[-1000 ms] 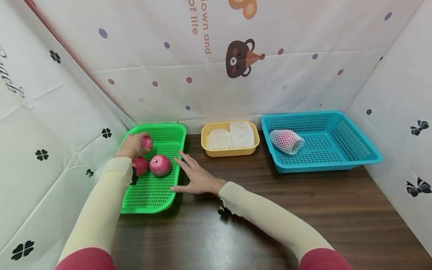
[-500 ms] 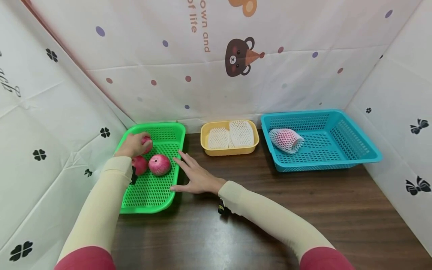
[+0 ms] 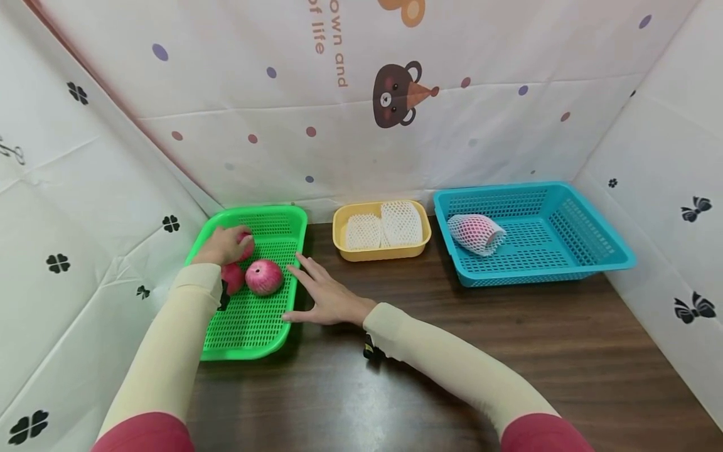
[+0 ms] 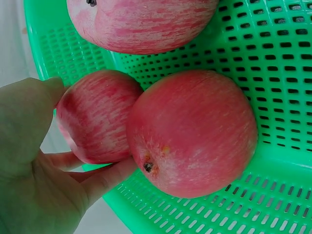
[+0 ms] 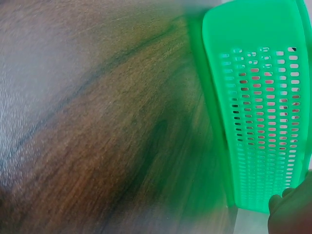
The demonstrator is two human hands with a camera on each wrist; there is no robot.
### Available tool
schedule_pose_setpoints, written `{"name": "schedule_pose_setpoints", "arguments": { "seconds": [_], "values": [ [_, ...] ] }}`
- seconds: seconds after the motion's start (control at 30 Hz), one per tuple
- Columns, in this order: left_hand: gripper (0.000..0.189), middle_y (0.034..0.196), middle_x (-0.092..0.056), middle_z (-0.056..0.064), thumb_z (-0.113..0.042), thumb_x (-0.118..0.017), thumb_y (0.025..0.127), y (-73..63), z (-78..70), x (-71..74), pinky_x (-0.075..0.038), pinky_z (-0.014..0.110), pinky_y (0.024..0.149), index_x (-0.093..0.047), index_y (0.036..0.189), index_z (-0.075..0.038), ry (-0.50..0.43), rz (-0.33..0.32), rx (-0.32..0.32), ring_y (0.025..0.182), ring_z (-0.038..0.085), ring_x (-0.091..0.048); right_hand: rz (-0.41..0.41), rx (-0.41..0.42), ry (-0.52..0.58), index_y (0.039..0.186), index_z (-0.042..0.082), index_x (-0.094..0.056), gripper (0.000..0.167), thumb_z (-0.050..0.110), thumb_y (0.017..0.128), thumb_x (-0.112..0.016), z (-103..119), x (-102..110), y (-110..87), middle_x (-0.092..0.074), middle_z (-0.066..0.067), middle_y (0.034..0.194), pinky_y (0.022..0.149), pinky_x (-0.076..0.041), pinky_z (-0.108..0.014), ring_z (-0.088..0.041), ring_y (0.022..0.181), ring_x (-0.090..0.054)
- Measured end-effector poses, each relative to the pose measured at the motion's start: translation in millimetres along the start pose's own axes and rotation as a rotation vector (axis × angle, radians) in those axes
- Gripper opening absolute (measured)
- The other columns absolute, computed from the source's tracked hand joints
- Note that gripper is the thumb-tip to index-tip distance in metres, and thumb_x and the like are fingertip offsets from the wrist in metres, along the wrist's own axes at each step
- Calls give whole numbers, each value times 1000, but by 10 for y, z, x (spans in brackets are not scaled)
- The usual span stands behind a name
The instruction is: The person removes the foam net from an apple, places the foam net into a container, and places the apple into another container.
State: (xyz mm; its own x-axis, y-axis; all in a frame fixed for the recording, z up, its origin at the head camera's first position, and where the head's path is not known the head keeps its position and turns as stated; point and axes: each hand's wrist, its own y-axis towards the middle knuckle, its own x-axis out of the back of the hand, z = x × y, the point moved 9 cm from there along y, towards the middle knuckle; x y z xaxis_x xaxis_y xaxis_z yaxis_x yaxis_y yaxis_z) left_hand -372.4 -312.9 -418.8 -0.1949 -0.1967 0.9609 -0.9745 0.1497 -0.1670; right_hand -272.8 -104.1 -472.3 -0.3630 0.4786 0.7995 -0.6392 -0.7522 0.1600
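Note:
In the head view, my left hand reaches into the green basket at the left. It grips a red apple near the basket's back left, thumb on one side and fingers beneath in the left wrist view. A second apple lies against the held one. To its right in the head view sits a third apple. My right hand is at the basket's right side, fingers spread, fingertips at the rim. In the right wrist view only a little of that hand shows, beside the basket's slotted wall.
A yellow tray with white foam net sleeves stands at the back middle. Right of it is a blue basket holding an apple in a foam net. Printed cloth walls border the brown wooden table.
The head view has shifted slightly, so the scene sits a little further left. Both hands keep their places at the green basket.

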Motion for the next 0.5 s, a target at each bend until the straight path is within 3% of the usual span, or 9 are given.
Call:
{"name": "schedule_pose_setpoints", "arguments": {
  "seconds": [0.23,0.37,0.43,0.5],
  "values": [
    [39,137,-53,35,-14,-45,104,-10,1,-28,-36,71,105,-51,141,-2,26,29,13,134,60,-37,0,10,5,166,29,-9,102,69,90,-64,13,-9,0,18,12,169,120,-29,-53,-22,158,3],
    [41,137,-55,34,-10,-46,101,1,-45,-35,-40,67,105,-53,140,0,58,42,-16,131,57,-44,-9,10,4,166,28,-10,102,68,90,-65,9,1,-2,18,12,169,120,-29,-53,-23,158,2],
    [45,140,-52,36,-9,-45,100,10,-67,-58,-39,66,107,-52,143,3,67,64,-27,132,57,-44,-11,9,2,166,28,-10,102,68,90,-65,6,7,-5,18,11,169,120,-29,-54,-23,158,2],
    [50,149,-41,38,-10,-43,101,6,-78,-107,-34,67,111,-46,149,3,58,119,-13,139,57,-35,-8,6,1,166,28,-10,102,68,90,-65,3,7,-6,19,12,169,120,-29,-54,-23,158,3]
  ]
}}
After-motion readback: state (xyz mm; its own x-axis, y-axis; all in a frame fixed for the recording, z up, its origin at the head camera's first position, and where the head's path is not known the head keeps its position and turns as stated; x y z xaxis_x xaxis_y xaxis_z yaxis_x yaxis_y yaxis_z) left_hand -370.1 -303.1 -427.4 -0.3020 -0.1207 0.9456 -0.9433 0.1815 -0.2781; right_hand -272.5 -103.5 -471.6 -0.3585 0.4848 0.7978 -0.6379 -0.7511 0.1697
